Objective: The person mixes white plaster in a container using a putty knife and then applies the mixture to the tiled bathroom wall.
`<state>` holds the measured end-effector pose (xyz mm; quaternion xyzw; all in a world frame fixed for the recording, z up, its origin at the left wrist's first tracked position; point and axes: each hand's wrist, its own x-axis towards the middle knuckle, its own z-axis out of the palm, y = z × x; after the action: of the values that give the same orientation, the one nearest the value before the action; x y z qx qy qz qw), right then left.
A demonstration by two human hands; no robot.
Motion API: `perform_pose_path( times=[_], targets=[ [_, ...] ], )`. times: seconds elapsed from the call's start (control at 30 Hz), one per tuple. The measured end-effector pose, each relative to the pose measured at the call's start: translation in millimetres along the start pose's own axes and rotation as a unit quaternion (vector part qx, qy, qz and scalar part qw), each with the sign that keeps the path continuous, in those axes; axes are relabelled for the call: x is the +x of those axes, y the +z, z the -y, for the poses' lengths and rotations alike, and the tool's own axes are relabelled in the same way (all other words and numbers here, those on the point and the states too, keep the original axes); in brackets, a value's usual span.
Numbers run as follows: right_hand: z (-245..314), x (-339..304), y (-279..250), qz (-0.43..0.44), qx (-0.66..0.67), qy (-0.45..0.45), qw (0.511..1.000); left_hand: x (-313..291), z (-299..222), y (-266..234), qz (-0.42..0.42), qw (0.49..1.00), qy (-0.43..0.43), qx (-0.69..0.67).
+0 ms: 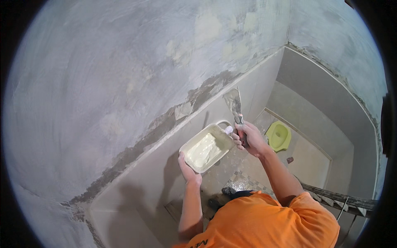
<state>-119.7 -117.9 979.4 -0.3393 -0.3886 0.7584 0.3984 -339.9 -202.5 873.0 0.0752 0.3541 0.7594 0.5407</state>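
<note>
My left hand [190,171] is closed on the near left corner of a cream plastic tub [189,149], its fingers underneath and out of sight. Pale, wet putty [203,151] lies spread over the bottom of this tub. To the right of it, my right hand [253,139] grips the dark handle of a putty knife [233,102]. The knife's blade points up and away from me, smeared with putty, apart from both the tub and the wall. A small white cylindrical piece [228,129] shows between the tub's far right corner and my right hand; I cannot tell what it is.
A patchy plastered wall [103,78] rises at the left, with a rough bare strip [165,120] above a tiled lower wall [144,173]. Far below are a yellow-green squat toilet [278,137] and a mosaic floor patch [243,182]. Weathered boards [339,199] lie at the right.
</note>
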Motion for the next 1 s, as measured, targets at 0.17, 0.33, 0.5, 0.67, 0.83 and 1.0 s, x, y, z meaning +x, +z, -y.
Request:
perform_pose_path(
  times=[0.17, 0.33, 0.5, 0.67, 0.83, 1.0],
  targets=[
    [17.8, 76.7, -23.7, -0.127, -0.185, -0.092, 0.970, 4.8, -8.0, -11.3, -0.024, 0.999, 0.036, 0.019],
    [32.7, 159.9, -31.2, -0.209, -0.291, -0.125, 0.925, -5.5, -28.0, -26.4, -0.058, 0.995, 0.071, 0.041],
    [11.8, 219.4, -10.7, -0.157, -0.340, -0.089, 0.923, -22.9, -38.4, -35.4, -0.108, 0.985, 0.111, 0.081],
    [-42.1, 166.7, 53.9, -0.054, -0.393, -0.018, 0.918, -16.8, -33.2, -46.7, -0.125, 0.944, 0.180, 0.247],
    [-39.7, 104.4, 36.7, -0.009, -0.385, -0.054, 0.921, 1.6, -22.5, -22.7, -0.105, 0.952, 0.159, 0.238],
    [-3.8, 121.2, -35.9, -0.127, -0.390, -0.055, 0.910, 20.7, -9.2, -30.1, -0.048, 0.992, 0.076, 0.093]
  ],
)
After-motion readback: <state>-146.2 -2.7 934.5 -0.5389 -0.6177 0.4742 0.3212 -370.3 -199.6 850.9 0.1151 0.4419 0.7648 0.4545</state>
